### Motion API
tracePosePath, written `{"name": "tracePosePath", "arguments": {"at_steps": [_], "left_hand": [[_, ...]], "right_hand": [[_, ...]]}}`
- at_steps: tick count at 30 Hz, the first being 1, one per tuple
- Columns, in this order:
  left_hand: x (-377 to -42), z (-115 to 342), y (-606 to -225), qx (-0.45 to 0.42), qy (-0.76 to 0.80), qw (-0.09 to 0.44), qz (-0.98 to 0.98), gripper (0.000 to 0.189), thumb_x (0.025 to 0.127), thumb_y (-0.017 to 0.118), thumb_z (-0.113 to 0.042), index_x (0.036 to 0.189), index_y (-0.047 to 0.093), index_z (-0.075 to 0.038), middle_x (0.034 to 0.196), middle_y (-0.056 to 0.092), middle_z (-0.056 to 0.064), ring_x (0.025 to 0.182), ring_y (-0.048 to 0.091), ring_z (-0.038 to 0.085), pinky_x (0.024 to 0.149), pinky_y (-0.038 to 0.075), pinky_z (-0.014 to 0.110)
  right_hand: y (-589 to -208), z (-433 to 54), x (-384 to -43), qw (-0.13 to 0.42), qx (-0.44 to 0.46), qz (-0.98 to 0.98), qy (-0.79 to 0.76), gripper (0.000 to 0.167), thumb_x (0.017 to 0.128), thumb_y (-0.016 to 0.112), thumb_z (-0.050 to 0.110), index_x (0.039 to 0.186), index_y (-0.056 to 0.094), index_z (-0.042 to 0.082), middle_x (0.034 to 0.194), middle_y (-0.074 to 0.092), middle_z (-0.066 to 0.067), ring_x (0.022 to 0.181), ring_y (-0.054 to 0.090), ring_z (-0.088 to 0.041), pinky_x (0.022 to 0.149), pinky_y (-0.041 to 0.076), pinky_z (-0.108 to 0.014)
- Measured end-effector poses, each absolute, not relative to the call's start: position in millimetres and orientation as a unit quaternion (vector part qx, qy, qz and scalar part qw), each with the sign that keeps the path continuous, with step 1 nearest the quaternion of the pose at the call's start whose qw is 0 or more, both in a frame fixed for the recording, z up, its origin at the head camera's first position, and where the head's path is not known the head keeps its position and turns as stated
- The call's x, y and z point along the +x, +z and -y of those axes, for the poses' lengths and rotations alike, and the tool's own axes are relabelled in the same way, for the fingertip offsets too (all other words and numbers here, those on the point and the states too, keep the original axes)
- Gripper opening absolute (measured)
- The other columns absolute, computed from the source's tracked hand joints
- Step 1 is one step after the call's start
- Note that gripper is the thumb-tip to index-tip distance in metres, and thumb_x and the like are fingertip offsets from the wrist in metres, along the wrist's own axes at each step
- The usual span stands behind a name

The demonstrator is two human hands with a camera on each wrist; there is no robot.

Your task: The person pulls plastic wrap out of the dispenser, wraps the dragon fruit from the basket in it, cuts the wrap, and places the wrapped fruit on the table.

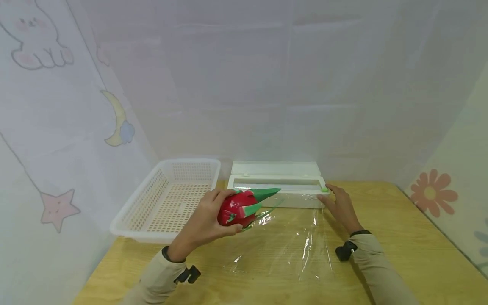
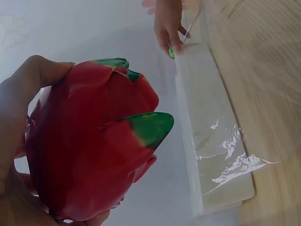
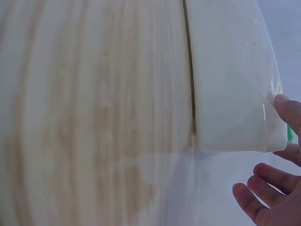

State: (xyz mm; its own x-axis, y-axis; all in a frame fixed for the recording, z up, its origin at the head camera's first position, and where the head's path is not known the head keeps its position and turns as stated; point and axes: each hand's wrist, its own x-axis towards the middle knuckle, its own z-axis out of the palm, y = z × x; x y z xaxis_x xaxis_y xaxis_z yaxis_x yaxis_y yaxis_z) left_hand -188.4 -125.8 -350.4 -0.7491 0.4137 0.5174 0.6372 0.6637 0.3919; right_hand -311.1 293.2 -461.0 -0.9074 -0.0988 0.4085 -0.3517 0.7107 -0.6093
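My left hand point(image 1: 206, 216) grips a red dragon fruit point(image 1: 238, 209) with green leaf tips, held above the table. It looks smooth and shiny in the left wrist view, with fingers and thumb around its sides. Behind it stands a white cling film dispenser point(image 1: 282, 201), its lid point(image 1: 276, 168) raised. Clear cling film point(image 1: 301, 241) runs from the dispenser's front edge over the table, below the fruit. At the dispenser's right end, my right hand point(image 1: 343, 207) pinches the edge beside a green slider point(image 1: 325, 189) between thumb and index finger. Its other fingers point(image 3: 258, 197) are loosely bent.
A white perforated basket point(image 1: 129, 228) stands at the left, close to my left hand. The wooden table point(image 1: 404, 237) meets a pale cloth backdrop point(image 1: 244, 84) behind the dispenser. Printed walls rise on both sides.
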Motion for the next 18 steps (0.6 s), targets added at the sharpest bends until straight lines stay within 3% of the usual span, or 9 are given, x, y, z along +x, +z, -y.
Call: {"name": "tracePosePath", "arguments": {"at_steps": [9, 18], "left_hand": [[-194, 106, -368, -0.347, -0.268, 0.182, 0.88, 0.077, 0.073, 0.088, -0.038, 0.136, 0.051, -0.014, 0.131, 0.053, 0.008, 0.117, 0.052, 0.026, 0.081, 0.057, 0.037], [-197, 85, -385, -0.372, -0.247, 0.177, 0.877, 0.076, 0.073, 0.087, -0.044, 0.134, 0.052, -0.015, 0.124, 0.055, 0.005, 0.117, 0.05, 0.023, 0.084, 0.054, 0.036]], "right_hand": [[-462, -294, -306, 0.166, 0.121, 0.907, 0.368, 0.06, 0.099, 0.065, 0.021, 0.141, 0.042, -0.015, 0.138, 0.043, -0.04, 0.127, 0.038, -0.057, 0.101, 0.032, -0.069], [-463, -294, -305, 0.166, 0.122, 0.907, 0.368, 0.06, 0.099, 0.065, 0.021, 0.141, 0.042, -0.014, 0.138, 0.044, -0.04, 0.127, 0.039, -0.057, 0.101, 0.033, -0.069]]}}
